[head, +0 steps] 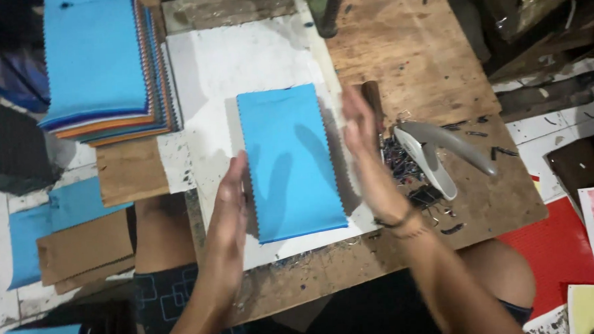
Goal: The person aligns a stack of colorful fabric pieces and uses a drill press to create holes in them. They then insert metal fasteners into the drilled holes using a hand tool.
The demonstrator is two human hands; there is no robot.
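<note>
Item: blue fabric swatch (290, 162), flat on white sheet (239, 62), mid-bench; left hand (229, 210) & right hand (363, 144) flank its long edges, fingers straight, holding nothing. Risk: uneven push skews swatch; stapler (437, 154) and scraps near right wrist may snag.

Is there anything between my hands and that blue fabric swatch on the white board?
Nothing visible. The left hand is at the left edge of the blue fabric swatch and the right hand is beside its right edge, both open, with no object between.
</note>
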